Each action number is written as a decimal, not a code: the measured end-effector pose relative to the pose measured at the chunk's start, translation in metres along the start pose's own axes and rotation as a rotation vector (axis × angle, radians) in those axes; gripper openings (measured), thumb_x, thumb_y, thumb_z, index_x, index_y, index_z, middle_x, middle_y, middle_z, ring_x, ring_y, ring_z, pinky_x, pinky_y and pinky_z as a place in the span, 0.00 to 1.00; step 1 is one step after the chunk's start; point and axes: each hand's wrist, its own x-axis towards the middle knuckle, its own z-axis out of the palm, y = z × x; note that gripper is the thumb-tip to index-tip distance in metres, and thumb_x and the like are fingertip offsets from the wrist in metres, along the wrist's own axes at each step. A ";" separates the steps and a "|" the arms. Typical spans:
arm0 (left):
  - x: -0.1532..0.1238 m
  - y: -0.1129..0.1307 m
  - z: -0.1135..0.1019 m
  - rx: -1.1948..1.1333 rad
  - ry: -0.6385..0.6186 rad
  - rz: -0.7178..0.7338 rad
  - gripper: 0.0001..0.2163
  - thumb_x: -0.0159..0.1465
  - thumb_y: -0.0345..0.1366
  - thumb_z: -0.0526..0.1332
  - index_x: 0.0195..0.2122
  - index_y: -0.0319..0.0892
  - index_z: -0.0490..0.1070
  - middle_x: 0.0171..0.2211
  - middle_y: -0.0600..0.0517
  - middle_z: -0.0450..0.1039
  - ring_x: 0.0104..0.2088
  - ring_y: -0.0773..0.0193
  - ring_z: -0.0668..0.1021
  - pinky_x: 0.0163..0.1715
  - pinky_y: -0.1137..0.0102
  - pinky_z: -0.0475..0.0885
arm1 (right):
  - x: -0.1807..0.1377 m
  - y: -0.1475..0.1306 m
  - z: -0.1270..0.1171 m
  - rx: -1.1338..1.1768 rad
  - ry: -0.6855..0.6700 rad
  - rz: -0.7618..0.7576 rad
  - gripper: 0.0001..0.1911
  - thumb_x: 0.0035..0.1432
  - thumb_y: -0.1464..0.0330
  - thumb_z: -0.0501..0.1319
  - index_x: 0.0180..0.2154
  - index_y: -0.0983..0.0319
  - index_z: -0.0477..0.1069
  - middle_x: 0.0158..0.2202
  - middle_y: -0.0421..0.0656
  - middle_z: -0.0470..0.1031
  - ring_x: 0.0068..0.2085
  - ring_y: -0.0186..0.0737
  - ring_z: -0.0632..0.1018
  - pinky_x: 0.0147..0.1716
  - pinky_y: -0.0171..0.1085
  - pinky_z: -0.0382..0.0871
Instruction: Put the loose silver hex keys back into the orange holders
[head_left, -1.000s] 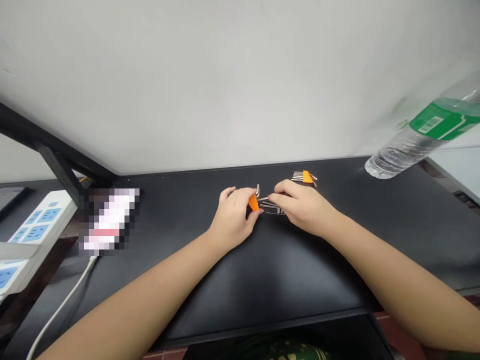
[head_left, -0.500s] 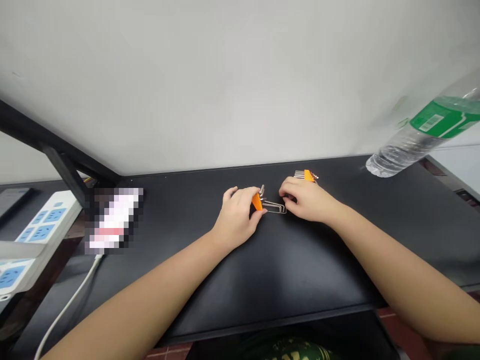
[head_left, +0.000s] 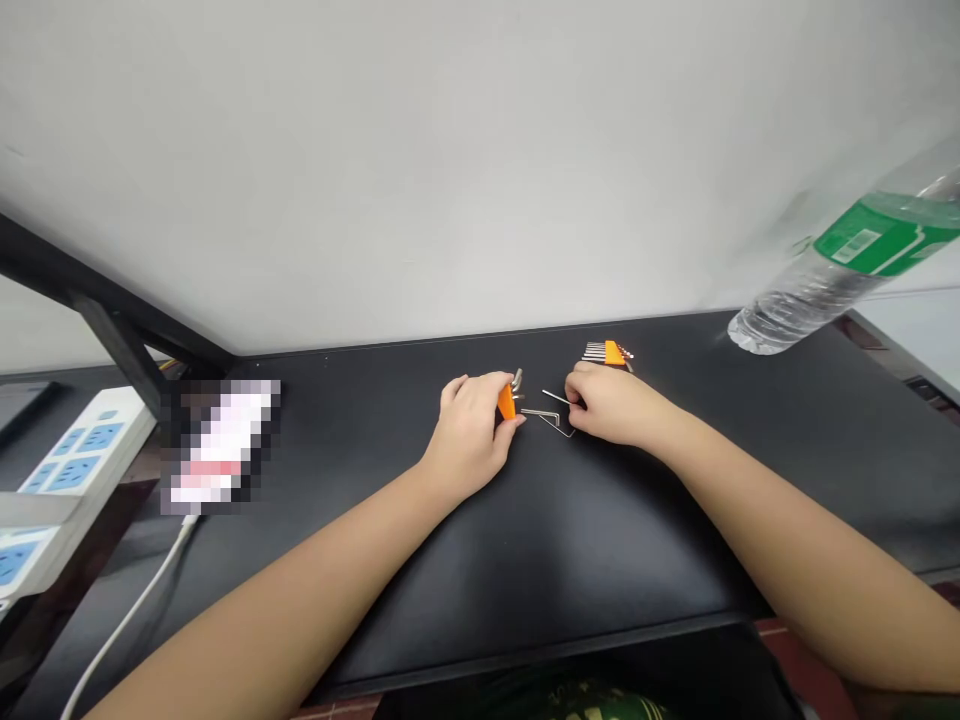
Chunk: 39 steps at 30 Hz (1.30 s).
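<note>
My left hand (head_left: 471, 430) is closed round an orange hex key holder (head_left: 507, 402), pinched between thumb and fingers. A few bent metal keys (head_left: 517, 380) stick out of its right side. Between the fingertips of my right hand (head_left: 615, 400) is a thin hex key (head_left: 555, 396), its free end pointing left toward the holder. Loose L-shaped hex keys (head_left: 551, 416) lie on the black table between the two hands. Just behind my right hand rests a second orange holder (head_left: 614, 352) with several hex keys in it.
A water bottle with a green label (head_left: 862, 240) stands at the back right by the wall. To the left lie a blurred-out phone (head_left: 221, 440) with a white cable (head_left: 139, 615) and a white power strip (head_left: 82, 470). A black frame post (head_left: 120, 340) rises beside them.
My right hand has picked up one hex key, which now points left. The loose keys have shifted and spread apart. My left hand, with the holder, sits slightly farther left.
</note>
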 end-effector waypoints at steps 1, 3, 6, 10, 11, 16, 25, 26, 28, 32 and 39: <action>0.000 0.000 0.000 -0.001 -0.006 0.000 0.19 0.69 0.34 0.61 0.60 0.44 0.61 0.52 0.44 0.76 0.52 0.53 0.78 0.65 0.48 0.61 | 0.001 -0.001 -0.001 0.004 -0.011 0.045 0.05 0.55 0.74 0.63 0.29 0.61 0.68 0.37 0.46 0.76 0.33 0.40 0.74 0.29 0.37 0.63; 0.000 0.000 0.000 -0.003 -0.009 0.000 0.19 0.69 0.34 0.61 0.60 0.44 0.61 0.52 0.45 0.76 0.53 0.53 0.78 0.66 0.48 0.60 | 0.002 -0.004 -0.002 0.001 -0.035 0.105 0.05 0.54 0.74 0.63 0.29 0.61 0.69 0.37 0.46 0.77 0.33 0.40 0.75 0.29 0.37 0.62; 0.000 0.001 0.001 -0.011 0.020 0.009 0.19 0.69 0.35 0.62 0.59 0.44 0.61 0.51 0.45 0.76 0.52 0.53 0.78 0.66 0.48 0.60 | 0.004 -0.008 -0.003 -0.077 -0.041 0.157 0.04 0.55 0.74 0.62 0.29 0.62 0.69 0.37 0.48 0.77 0.33 0.41 0.75 0.28 0.37 0.60; 0.000 0.000 0.001 -0.014 0.057 0.012 0.19 0.69 0.35 0.62 0.59 0.45 0.61 0.51 0.46 0.77 0.52 0.54 0.79 0.65 0.49 0.61 | 0.003 -0.010 -0.001 -0.052 0.010 0.127 0.05 0.55 0.76 0.60 0.29 0.61 0.67 0.35 0.46 0.76 0.31 0.39 0.73 0.28 0.36 0.59; 0.000 0.000 0.001 -0.010 0.065 0.008 0.19 0.68 0.35 0.63 0.59 0.45 0.61 0.51 0.46 0.77 0.51 0.54 0.79 0.65 0.49 0.62 | 0.002 -0.009 -0.001 -0.003 0.037 0.073 0.06 0.56 0.76 0.60 0.29 0.61 0.67 0.34 0.45 0.75 0.31 0.38 0.72 0.29 0.36 0.60; 0.000 -0.002 0.002 -0.007 0.106 -0.015 0.20 0.68 0.36 0.64 0.59 0.45 0.62 0.51 0.46 0.78 0.51 0.54 0.80 0.63 0.51 0.65 | -0.003 -0.011 0.002 0.196 0.216 -0.259 0.07 0.62 0.78 0.57 0.34 0.60 0.69 0.34 0.42 0.72 0.32 0.37 0.71 0.33 0.35 0.64; -0.001 -0.001 -0.001 0.004 0.083 -0.023 0.20 0.69 0.35 0.63 0.60 0.45 0.61 0.51 0.45 0.77 0.51 0.53 0.80 0.62 0.49 0.66 | -0.004 -0.015 0.010 0.301 0.410 -0.441 0.09 0.71 0.74 0.53 0.43 0.61 0.72 0.40 0.47 0.73 0.38 0.40 0.76 0.39 0.38 0.72; -0.001 -0.001 -0.001 0.003 0.079 -0.026 0.20 0.69 0.35 0.63 0.60 0.45 0.61 0.51 0.45 0.77 0.52 0.53 0.80 0.62 0.49 0.66 | -0.004 -0.015 0.011 0.290 0.418 -0.446 0.09 0.71 0.74 0.54 0.44 0.61 0.72 0.40 0.47 0.73 0.39 0.41 0.76 0.39 0.38 0.72; -0.001 -0.001 -0.001 0.001 0.070 -0.025 0.20 0.68 0.35 0.63 0.60 0.45 0.61 0.52 0.46 0.77 0.52 0.53 0.80 0.63 0.49 0.64 | -0.006 -0.014 0.011 0.255 0.417 -0.453 0.09 0.71 0.75 0.54 0.44 0.61 0.73 0.41 0.48 0.73 0.39 0.41 0.76 0.38 0.38 0.72; -0.002 -0.001 0.001 0.002 0.063 -0.038 0.21 0.68 0.36 0.65 0.60 0.45 0.61 0.52 0.46 0.78 0.51 0.54 0.81 0.66 0.47 0.61 | -0.009 -0.014 0.011 0.170 0.411 -0.448 0.11 0.69 0.77 0.54 0.43 0.62 0.74 0.42 0.47 0.72 0.36 0.38 0.75 0.35 0.36 0.70; -0.002 0.005 0.000 0.027 0.022 0.022 0.21 0.67 0.35 0.64 0.59 0.45 0.62 0.53 0.46 0.78 0.51 0.55 0.81 0.67 0.47 0.59 | -0.013 -0.028 0.013 0.099 0.393 -0.456 0.12 0.69 0.75 0.53 0.44 0.62 0.75 0.42 0.46 0.72 0.32 0.36 0.71 0.32 0.36 0.68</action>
